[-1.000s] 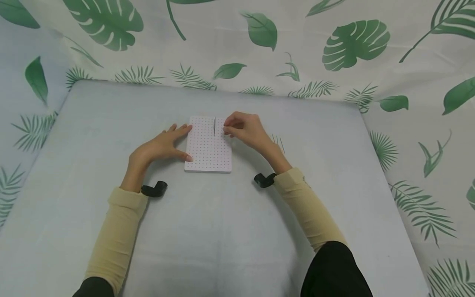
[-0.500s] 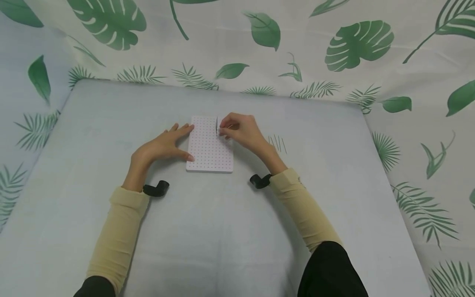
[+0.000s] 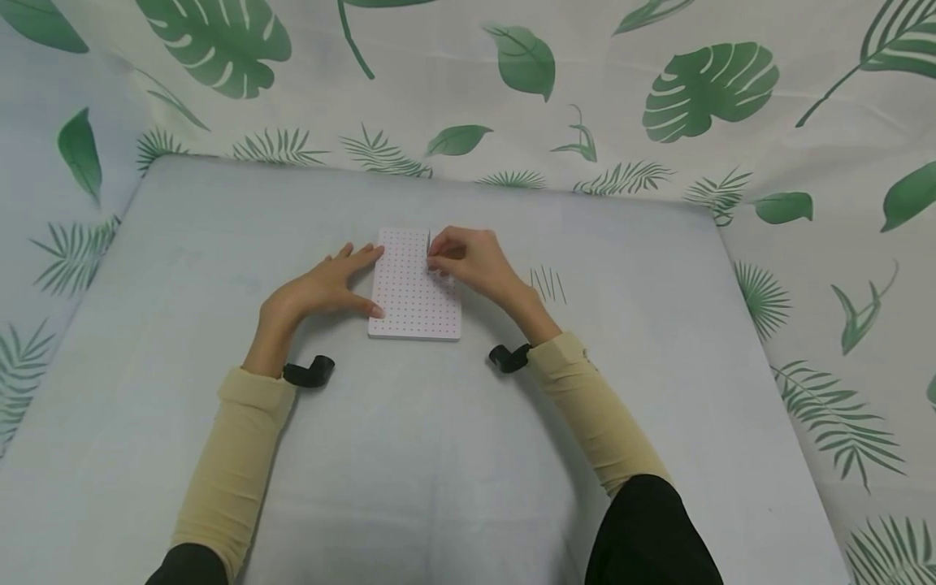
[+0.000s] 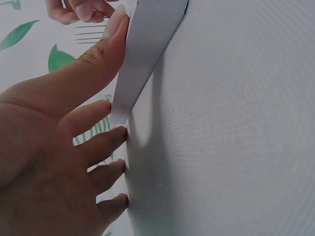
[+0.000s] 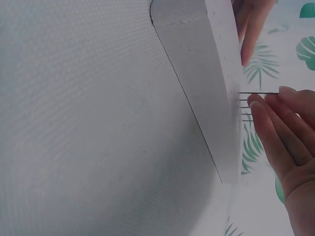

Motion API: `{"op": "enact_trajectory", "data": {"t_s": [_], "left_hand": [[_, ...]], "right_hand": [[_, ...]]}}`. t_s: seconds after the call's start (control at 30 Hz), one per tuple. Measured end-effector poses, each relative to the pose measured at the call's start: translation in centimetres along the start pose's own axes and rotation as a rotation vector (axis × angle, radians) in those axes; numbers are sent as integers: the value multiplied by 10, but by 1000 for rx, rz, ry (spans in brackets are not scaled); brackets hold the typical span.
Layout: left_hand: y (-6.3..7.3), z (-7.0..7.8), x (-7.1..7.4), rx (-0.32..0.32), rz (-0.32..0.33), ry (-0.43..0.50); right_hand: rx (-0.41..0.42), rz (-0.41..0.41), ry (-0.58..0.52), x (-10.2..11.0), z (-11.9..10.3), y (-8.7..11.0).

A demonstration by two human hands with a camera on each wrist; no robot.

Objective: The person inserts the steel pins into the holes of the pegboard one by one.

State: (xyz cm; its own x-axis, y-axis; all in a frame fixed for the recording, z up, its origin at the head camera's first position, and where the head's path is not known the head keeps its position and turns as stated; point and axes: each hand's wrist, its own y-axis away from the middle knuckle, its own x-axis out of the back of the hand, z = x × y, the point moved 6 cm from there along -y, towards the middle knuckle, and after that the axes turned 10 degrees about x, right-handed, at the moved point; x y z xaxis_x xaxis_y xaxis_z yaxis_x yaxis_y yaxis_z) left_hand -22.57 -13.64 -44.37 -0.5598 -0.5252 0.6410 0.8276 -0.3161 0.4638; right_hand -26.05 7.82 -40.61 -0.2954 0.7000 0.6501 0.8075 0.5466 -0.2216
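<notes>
A white pegboard (image 3: 413, 305) dotted with rows of small holes lies on the table. My left hand (image 3: 314, 286) spreads along its left side, thumb and index fingertip on the edge; the other fingertips rest on the table in the left wrist view. Over the upper right of the board, my right hand (image 3: 474, 262) pinches a thin metal pin (image 5: 261, 93), which stands straight out from the board face. Several similar pins (image 4: 91, 33) stand upright in a row in the board, partly covered by the right fingers in the head view.
Several loose thin pins (image 3: 547, 284) lie side by side on the white tabletop (image 3: 409, 447), right of the board beyond the right wrist. A leaf-patterned cloth (image 3: 453, 81) hangs behind the table and along its sides.
My right hand has shifted slightly left and down over the board, closer to the standing pins. More of the loose pins on the table show now. My left hand stays at the board's edge.
</notes>
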Motion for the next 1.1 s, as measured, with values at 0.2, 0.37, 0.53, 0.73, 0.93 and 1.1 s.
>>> {"op": "enact_trajectory", "data": {"t_s": [0.2,0.37,0.53,0.73,0.93,1.1], "left_hand": [[0,0,0,3,0,-1],[1,0,0,5,1,2],[0,1,0,1,1,-8],[-1,0,0,7,3,-14],[-1,0,0,4,3,-4],[0,1,-1,3,3,-3]], "right_hand": [[29,-18,0,-3,1,0],[58,-32,-1,-5,1,-1],[77,-32,12,-6,2,-1],[76,-29,29,-7,2,-1],[66,-38,61,-7,3,-2],[42,-57,75,-8,4,-1]]}}
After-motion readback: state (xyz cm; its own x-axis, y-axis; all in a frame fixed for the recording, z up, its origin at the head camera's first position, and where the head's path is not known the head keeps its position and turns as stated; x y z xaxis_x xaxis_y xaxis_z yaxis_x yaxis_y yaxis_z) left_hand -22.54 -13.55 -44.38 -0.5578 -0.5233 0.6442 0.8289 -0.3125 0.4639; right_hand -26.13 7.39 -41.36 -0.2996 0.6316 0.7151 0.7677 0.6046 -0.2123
